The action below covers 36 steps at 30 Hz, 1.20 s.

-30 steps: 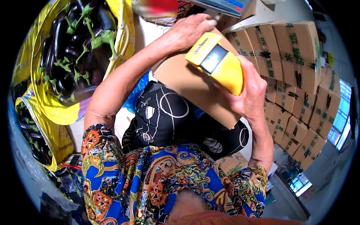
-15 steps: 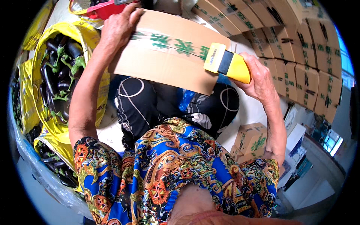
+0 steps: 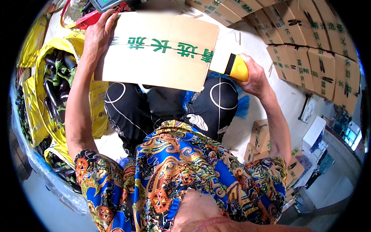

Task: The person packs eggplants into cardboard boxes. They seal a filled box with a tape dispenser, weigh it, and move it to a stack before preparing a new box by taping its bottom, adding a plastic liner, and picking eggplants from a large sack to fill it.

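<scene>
A brown cardboard box [image 3: 154, 67] with green print rests over my lap, flaps meeting along a seam across its top. Clear tape appears to run along that seam, though glare makes it hard to see. My left hand [image 3: 99, 34] grips the box at its far left corner, the fingers partly hidden over the edge. In my right hand [image 3: 256, 75] is a yellow tape dispenser [image 3: 238, 69] with a black band. It is at the box's right edge, near the seam's end; whether it touches the box I cannot tell.
Open yellow bags of eggplants [image 3: 58, 83] stand on the left. Stacked printed cartons [image 3: 309, 65] fill the far right, and smaller cartons [image 3: 259, 137] sit near my right elbow. A red-handled bag [image 3: 88, 20] and a device with a screen [image 3: 105, 4] are at the far left.
The tape dispenser has moved off the top of the box to its right edge. The box has shifted left and lies more level, with my left hand still on its corner.
</scene>
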### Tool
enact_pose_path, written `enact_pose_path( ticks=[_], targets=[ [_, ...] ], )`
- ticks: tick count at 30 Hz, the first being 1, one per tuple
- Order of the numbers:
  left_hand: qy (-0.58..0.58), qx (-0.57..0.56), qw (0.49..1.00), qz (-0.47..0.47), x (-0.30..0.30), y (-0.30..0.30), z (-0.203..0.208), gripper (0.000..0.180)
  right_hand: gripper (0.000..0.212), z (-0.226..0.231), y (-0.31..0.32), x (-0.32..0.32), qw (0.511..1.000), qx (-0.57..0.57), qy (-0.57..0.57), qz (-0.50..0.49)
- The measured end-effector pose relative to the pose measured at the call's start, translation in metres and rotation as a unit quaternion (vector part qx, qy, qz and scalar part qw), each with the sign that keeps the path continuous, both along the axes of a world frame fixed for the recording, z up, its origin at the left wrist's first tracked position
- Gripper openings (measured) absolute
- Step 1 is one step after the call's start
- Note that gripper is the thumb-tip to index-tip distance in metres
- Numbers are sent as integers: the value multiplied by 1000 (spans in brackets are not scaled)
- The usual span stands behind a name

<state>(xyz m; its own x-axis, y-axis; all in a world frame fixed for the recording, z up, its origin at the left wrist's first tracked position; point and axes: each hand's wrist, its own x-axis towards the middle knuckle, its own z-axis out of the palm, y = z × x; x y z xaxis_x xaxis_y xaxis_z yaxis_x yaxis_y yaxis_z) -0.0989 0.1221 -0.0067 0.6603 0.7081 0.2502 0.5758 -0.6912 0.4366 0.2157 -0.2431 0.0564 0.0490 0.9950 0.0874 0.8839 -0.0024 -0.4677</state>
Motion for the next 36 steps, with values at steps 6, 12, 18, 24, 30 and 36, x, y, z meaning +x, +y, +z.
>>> enact_pose_path(
  ticks=[6, 12, 18, 24, 30, 36],
  targets=[
    [9, -12, 1000, -26, -3, 6, 0, 44, 82, -111, -15, 2, 997, 29, 52, -40],
    [30, -55, 998, 0, 0, -3, 14, 44, 69, -150, -59, 15, 994, -40, 49, -86],
    [23, -17, 999, -22, -12, 11, 0, 46, 62, -77, -41, -3, 968, -217, -71, -104],
    [69, -12, 997, 11, -16, 6, -6, 50, 25, -67, 48, -51, 721, -126, -647, 214],
    [31, -29, 999, -33, -7, -1, 14, 42, 40, -172, 55, 12, 907, -401, -106, -73],
    [15, -160, 985, 66, 12, -23, 39, 48, 50, -232, 1, 63, 853, -289, 246, -359]
  ],
)
